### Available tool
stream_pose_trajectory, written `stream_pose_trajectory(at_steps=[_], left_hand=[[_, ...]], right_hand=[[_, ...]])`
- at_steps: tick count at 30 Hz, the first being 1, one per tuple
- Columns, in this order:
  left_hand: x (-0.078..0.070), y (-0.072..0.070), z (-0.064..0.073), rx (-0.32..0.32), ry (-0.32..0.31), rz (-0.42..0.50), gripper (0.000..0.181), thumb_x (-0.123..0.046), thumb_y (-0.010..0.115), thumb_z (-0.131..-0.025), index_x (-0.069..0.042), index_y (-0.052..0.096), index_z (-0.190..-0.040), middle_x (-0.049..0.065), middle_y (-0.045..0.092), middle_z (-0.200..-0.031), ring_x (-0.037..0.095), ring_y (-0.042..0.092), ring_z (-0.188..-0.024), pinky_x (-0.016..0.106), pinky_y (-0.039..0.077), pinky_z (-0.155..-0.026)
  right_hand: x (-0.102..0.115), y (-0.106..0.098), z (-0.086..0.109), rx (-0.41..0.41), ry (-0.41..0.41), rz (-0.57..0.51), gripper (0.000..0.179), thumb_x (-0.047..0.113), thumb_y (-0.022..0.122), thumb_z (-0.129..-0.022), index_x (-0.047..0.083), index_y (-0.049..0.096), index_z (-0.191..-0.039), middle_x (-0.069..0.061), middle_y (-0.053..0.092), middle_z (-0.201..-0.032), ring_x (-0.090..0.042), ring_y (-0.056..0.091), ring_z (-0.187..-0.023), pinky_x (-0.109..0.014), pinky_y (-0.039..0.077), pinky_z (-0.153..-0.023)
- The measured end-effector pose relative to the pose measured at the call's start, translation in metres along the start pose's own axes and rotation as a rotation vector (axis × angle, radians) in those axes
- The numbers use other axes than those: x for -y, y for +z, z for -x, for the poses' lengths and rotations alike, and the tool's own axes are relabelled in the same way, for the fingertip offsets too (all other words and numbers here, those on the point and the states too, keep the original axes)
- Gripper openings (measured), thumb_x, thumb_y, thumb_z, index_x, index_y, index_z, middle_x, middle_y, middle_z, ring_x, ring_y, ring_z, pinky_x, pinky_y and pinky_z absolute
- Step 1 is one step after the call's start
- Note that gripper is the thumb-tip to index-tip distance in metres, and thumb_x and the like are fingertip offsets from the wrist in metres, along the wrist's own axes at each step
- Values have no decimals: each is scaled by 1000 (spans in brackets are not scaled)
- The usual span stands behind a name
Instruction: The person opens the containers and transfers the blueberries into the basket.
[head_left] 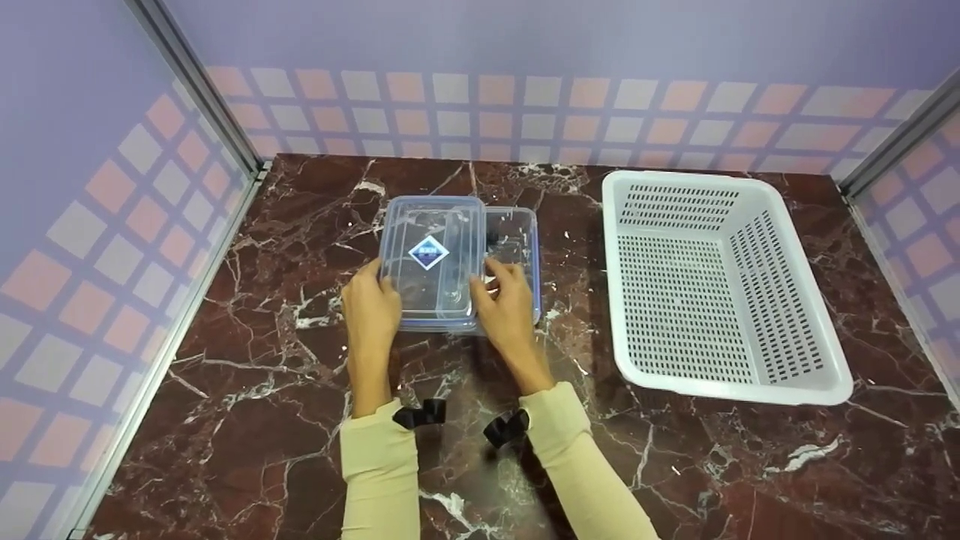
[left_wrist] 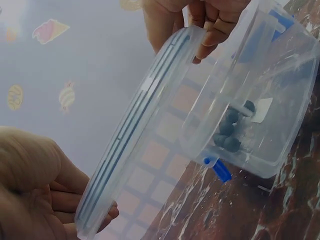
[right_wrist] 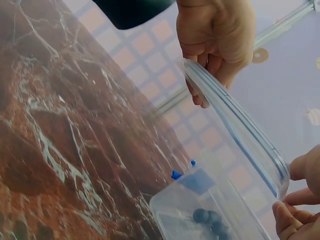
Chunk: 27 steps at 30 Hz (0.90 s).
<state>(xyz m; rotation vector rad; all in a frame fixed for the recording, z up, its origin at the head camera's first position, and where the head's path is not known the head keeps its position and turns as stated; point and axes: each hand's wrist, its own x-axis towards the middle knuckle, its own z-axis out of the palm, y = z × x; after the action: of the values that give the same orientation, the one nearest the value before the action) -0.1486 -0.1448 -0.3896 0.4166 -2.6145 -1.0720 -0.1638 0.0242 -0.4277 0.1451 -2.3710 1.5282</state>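
A clear rectangular plastic lid (head_left: 429, 291) with a blue diamond label is held by both hands above a clear food container (head_left: 517, 225). At the lid's left edge, my left hand (head_left: 371, 304) grips with the thumb on one face and the fingers on the other. The right hand (head_left: 507, 304) pinches the opposite edge. Seen from the left wrist, the lid (left_wrist: 140, 130) is raised and apart from the container (left_wrist: 280, 135). Several small dark-blue round things (left_wrist: 231, 142), resembling blueberries, lie inside, beside a white slip (left_wrist: 262, 110). A blue clip (left_wrist: 220, 170) sticks out from the container's side.
A white perforated plastic basket (head_left: 731, 388) stands on the dark red marbled tabletop (head_left: 247, 420), to the right of the hands. Tiled-pattern walls (head_left: 450, 112) close in the back and both sides. Black wrist cameras (head_left: 507, 428) sit at both cuffs.
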Motion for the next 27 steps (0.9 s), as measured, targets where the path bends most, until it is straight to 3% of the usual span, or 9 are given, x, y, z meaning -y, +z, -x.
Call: stream_pose_trajectory(at_steps=[4, 11, 20, 27], left_hand=[[5, -7, 0, 4, -10, -20, 41, 0, 50, -89, 5, 55, -129, 21, 57, -132, 44, 54, -119, 50, 40, -104], [14, -19, 0, 22, -81, 1, 45, 3, 44, -89, 0, 53, -133, 21, 57, -131, 44, 54, -118, 52, 41, -103], [22, -26, 0, -49, -101, 29, 42, 0, 42, -91, 8, 51, -131, 25, 54, -133, 44, 50, -123, 49, 35, -109], [34, -31, -2, -108, -156, 42, 41, -18, 45, -97, 5, 54, -129, 24, 55, -132, 42, 48, -126, 49, 33, -109]], right_hand=[[5, 5, 4, 73, 19, -31, 44, 16, 65, -88, -7, 58, -125, -23, 57, -108, -24, 63, -79, -29, 55, -68], [11, 13, 11, 188, 14, -58, 49, 18, 65, -89, -10, 54, -127, -25, 56, -106, -20, 60, -78, -25, 53, -68], [23, 22, 19, 248, 43, -79, 50, 13, 64, -88, -13, 51, -128, -23, 55, -109, -17, 58, -81, -23, 51, -70], [32, 32, 24, 281, 49, -81, 50, 7, 62, -85, -12, 50, -130, -19, 54, -109, -16, 59, -82, -20, 52, -72]])
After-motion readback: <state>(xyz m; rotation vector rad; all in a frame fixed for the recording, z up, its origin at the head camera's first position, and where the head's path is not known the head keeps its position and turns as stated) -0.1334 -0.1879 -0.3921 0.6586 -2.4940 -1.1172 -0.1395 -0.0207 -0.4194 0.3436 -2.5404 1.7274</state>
